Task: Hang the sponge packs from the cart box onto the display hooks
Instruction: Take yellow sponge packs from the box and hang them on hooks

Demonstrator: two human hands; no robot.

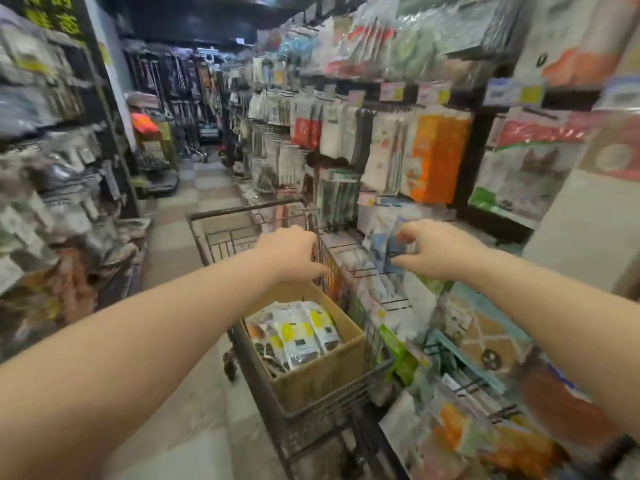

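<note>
A cardboard box [332, 372] sits in a dark wire cart [311, 420] and holds several sponge packs [298, 336] with yellow and dark labels. My left hand [291, 254] hovers over the cart's far side with its fingers curled downward; nothing shows in it. My right hand [433, 251] pinches a bluish pack [391, 244] at the display hooks [349, 251] on the right-hand shelving. Motion blur smears the whole view.
Hanging packaged goods fill the right shelving [433, 150] from top to floor. More racks of goods [52, 168] line the left. The tiled aisle [194, 209] runs ahead, with a trolley and an orange item [145, 124] far down it.
</note>
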